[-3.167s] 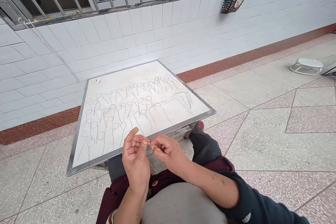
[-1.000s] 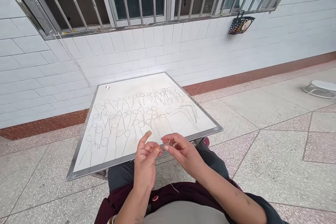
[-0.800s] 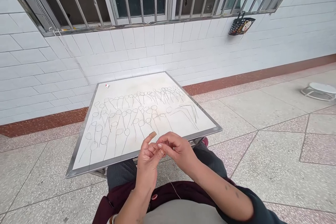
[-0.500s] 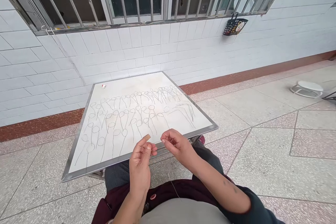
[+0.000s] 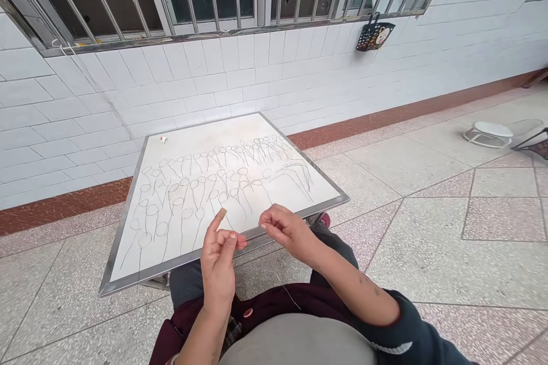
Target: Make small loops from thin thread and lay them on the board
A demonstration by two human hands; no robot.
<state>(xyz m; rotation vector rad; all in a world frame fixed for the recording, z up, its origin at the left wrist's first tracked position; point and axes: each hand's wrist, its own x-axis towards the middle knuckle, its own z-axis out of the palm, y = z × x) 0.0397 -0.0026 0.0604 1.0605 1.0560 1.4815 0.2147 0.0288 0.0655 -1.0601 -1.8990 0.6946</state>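
My left hand (image 5: 220,259) is just past the table's near edge, with its thumb pressed to the curled fingers. Its index finger points up, with a tan wrap round the tip. Whatever lies in that pinch is too fine to see. Close by on the right, my right hand (image 5: 285,231) pinches thumb against fingertips. A thin wire (image 5: 287,291) shows below it over my lap and seems to run up to that pinch, though its upper part is lost against the floor. Rows of thin dark wires with looped ends (image 5: 175,202) lie on the white tabletop.
The metal-edged table (image 5: 342,199) stands at a white tiled wall below a barred window. A small red-and-white object (image 5: 163,140) lies at its far left corner. A patterned bag (image 5: 374,34) hangs from the bars. A white stool (image 5: 490,132) is on the floor at right.
My left hand has shifted slightly left, its index finger lifting more upright, so the gap between the hands is wider. My right hand keeps its pinch. The view has shifted a little.
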